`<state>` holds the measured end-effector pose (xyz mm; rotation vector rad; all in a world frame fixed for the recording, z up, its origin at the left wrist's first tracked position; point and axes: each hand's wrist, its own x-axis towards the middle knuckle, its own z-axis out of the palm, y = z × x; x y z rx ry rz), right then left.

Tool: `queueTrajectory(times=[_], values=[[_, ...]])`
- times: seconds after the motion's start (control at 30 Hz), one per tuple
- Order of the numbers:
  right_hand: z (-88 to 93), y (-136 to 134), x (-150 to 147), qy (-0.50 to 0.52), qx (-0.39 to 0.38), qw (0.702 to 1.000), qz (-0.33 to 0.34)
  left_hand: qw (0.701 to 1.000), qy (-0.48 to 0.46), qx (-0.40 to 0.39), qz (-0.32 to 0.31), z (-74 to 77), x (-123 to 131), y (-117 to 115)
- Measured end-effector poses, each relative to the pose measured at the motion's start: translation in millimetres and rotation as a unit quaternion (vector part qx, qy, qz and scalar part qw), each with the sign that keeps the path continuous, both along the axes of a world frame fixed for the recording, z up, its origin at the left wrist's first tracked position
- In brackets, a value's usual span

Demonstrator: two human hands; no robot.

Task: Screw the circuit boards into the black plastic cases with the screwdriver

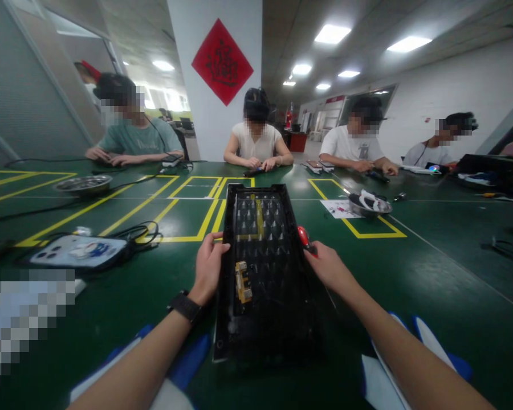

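Tray [276,299] dead centre, over the surface [414,273]! I have the left hand [209,259] pinching its left rim, the right hand [325,262] wrapped round a red tool [303,236] by the other edge (gold piece [242,282] inside).

A dark green tabletop [162,296], marked with yellow tape rectangles [378,234], spans the view. With twelve at its far edge, a shallow metal bowl [84,188] sits at ten o'clock, and a flat device in a cartoon-printed case [79,250] at nine, beside coiled black cable [147,230]. At two, a second metal bowl [374,210] stands next to a printed white sheet [337,210] lapping the tape. Whether the black tray [277,290] at centre touches the table is unclear.
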<state>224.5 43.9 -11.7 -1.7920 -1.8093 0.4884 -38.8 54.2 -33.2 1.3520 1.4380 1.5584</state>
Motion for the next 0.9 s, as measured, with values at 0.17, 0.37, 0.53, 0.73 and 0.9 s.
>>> queueTrajectory(times=[0.17, 0.37, 0.53, 0.73, 0.9], values=[[-5.8, -7, -4, -0.119, -0.065, 0.991, 0.011, 1.000, -0.007, 0.030, 0.002, 3.7, 1, -2], [39.5, -22, -21, -0.105, 0.148, 0.983, -0.027, 0.999, 0.001, 0.038, 0.021, 2.8, 0, -2], [70.2, -42, -75, -0.150, 0.198, 0.912, 0.326, 0.998, 0.010, 0.050, 0.020, 2.6, 0, -1], [60.0, -19, -116, -0.224, 0.222, 0.842, 0.438, 0.997, 0.025, 0.060, 0.035, 3.2, -3, -2], [74.1, -3, -95, 0.008, 0.190, 0.907, 0.376, 0.998, 0.010, 0.060, 0.026, 5.2, -2, -4]])
